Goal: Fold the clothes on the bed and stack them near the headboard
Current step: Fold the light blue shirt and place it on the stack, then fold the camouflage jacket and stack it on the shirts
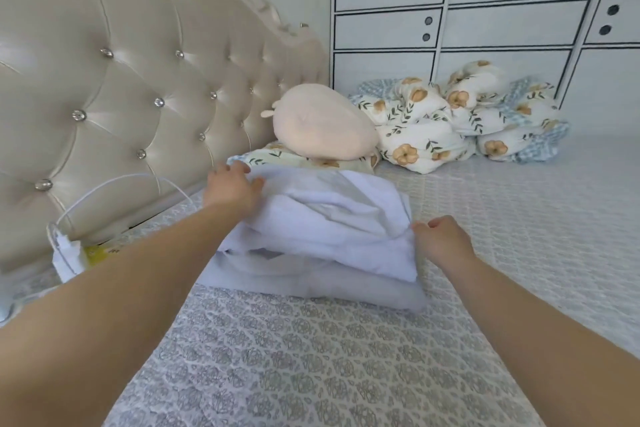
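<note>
A stack of folded white clothes (pixel 322 239) lies on the patterned bed cover (pixel 311 357), close to the tufted cream headboard (pixel 114 87). The top garment is loosely folded, with its near right corner raised. My left hand (pixel 230 189) rests on the far left edge of the top garment, fingers spread over the cloth. My right hand (pixel 441 239) is at the stack's right side and pinches the edge of the top garment between thumb and curled fingers.
A cream plush toy (pixel 322 126) sits on a floral pillow (pixel 277 154) just behind the stack. A bunched floral quilt (pixel 460 118) lies at the back right against white cabinets (pixel 502 10). A white charger and cable (pixel 69 250) lie at the left by the headboard.
</note>
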